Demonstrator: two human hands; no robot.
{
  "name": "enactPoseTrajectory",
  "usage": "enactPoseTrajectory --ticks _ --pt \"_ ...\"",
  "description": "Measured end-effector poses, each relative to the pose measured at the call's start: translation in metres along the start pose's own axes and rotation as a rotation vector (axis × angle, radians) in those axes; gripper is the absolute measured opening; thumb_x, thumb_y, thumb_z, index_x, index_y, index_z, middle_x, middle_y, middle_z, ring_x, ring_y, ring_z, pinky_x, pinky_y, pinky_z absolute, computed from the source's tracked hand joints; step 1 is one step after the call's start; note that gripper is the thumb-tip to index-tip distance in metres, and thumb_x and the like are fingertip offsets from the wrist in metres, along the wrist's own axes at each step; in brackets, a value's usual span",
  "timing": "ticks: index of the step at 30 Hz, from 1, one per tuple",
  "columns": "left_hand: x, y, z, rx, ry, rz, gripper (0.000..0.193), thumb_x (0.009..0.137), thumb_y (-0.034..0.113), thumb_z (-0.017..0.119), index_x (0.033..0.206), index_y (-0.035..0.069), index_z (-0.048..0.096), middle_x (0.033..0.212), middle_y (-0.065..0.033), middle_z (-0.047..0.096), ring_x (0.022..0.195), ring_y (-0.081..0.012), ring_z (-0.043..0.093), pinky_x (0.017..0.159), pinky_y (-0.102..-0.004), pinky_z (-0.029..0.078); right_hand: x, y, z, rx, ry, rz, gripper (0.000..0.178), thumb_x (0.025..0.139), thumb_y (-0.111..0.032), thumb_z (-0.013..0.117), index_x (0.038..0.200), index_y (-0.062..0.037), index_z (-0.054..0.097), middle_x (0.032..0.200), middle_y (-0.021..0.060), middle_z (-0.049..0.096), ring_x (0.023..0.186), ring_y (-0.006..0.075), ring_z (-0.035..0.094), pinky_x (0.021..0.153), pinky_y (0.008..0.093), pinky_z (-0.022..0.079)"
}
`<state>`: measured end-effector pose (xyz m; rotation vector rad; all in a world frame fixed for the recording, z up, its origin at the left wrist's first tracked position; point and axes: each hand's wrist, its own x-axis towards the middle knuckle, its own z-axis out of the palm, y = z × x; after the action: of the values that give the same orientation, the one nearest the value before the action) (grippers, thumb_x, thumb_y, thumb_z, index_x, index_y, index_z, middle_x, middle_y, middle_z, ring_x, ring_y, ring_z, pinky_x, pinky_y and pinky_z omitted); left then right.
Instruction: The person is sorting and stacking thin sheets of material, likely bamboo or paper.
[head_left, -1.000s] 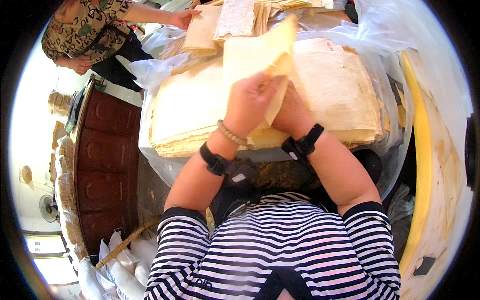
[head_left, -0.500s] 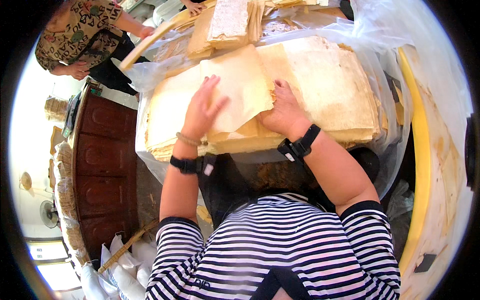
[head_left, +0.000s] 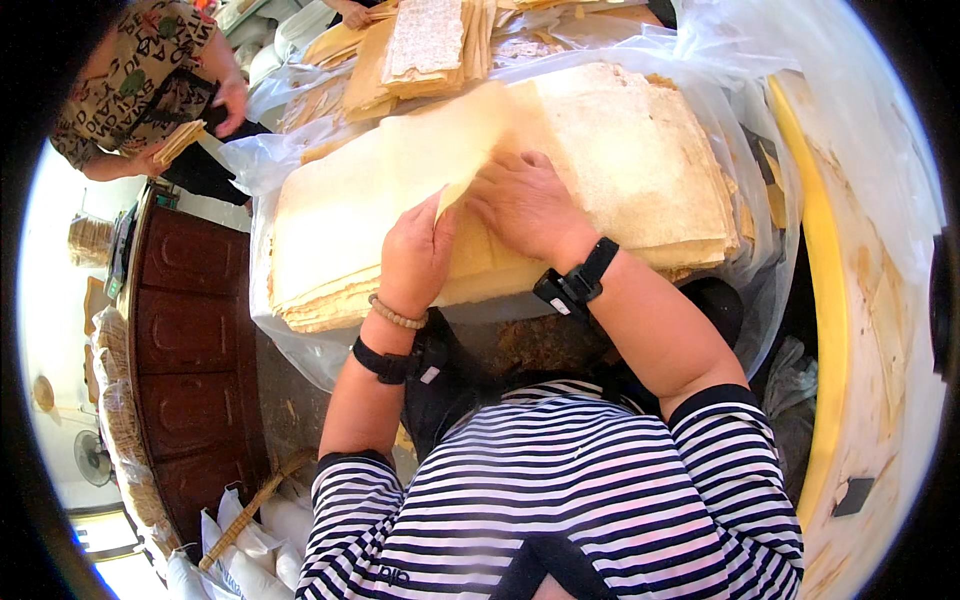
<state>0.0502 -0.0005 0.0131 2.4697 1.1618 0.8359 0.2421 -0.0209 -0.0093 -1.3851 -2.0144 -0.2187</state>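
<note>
Cream sheets (head_left: 640, 170) amid plastic (head_left: 258, 165), brown cabinet (head_left: 188, 335) nearby

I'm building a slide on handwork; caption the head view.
Left hand holding a thin tan sheet, right hand close by, over a broad stack of similar sheets.

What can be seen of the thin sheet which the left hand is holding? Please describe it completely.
The sheet is pale yellow, thin and flexible, perhaps paper or wood veneer; the material is not certain. Its near edge is bent upward where the left hand pinches it. The right hand is close beside this edge, but its blurred fingers do not show whether it grips. The rest spreads away from the person over the pale stack.
</note>
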Motion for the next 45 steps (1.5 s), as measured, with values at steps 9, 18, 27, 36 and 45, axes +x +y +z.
enactPoseTrajectory --ticks 9,18,27,36,45 --pt "0.004 0.002 0.02 -0.133 -0.032 0.256 0.034 0.1 0.016 0.055 0.133 0.011 0.06 0.142 -0.0027 0.059 0.138 -0.0303 0.047 0.116 -0.0486 0.028 -0.002 0.013 0.02 0.105 0.144 0.02 0.019 0.088 -0.015 0.055 0.098 -0.0065 0.069 0.1 0.0154 0.07 0.096 0.0339 0.066 0.085 0.0443 0.051" --pt "0.003 -0.006 0.026 -0.136 -0.134 0.259 0.04 0.098 0.022 0.058 0.138 0.021 0.059 0.147 -0.0024 0.055 0.142 -0.0315 0.042 0.117 -0.0513 0.026 0.002 0.02 0.013 0.808 0.535 0.492 0.037 0.095 -0.016 0.056 0.127 0.0013 0.06 0.112 0.0213 0.07 0.102 0.0333 0.068 0.09 0.0413 0.053" --pt "0.016 -0.01 0.006 -0.18 -0.333 0.225 0.061 0.097 0.047 0.056 0.145 0.01 0.049 0.156 -0.015 0.041 0.147 -0.0343 0.032 0.117 -0.0525 0.025 0.013 0.045 0.009 0.757 0.361 0.836 0.061 0.081 -0.013 0.067 0.138 0.0044 0.051 0.113 0.0248 0.069 0.104 0.0319 0.069 0.091 0.0381 0.053" --pt "0.038 -0.078 0.014 0.379 -0.179 0.084 0.073 0.094 0.056 0.053 0.15 0.01 0.043 0.157 -0.0222 0.034 0.147 -0.0404 0.028 0.12 -0.0513 0.023 0.008 0.049 0.02 0.714 0.393 0.711 0.061 0.079 -0.005 0.064 0.138 0.0025 0.051 0.127 0.0235 0.063 0.118 0.0313 0.061 0.102 0.0375 0.048" --pt "0.027 -0.053 0.004 0.423 -0.204 0.011 0.07 0.098 0.059 0.046 0.151 0.014 0.04 0.158 -0.0215 0.033 0.147 -0.0423 0.027 0.119 -0.0512 0.024 -0.002 -0.011 -0.066 0.063 0.061 0.111 0.062 0.081 -0.008 0.072 0.14 -0.0038 0.053 0.139 0.0212 0.055 0.13 0.0384 0.05 0.11 0.0434 0.04"
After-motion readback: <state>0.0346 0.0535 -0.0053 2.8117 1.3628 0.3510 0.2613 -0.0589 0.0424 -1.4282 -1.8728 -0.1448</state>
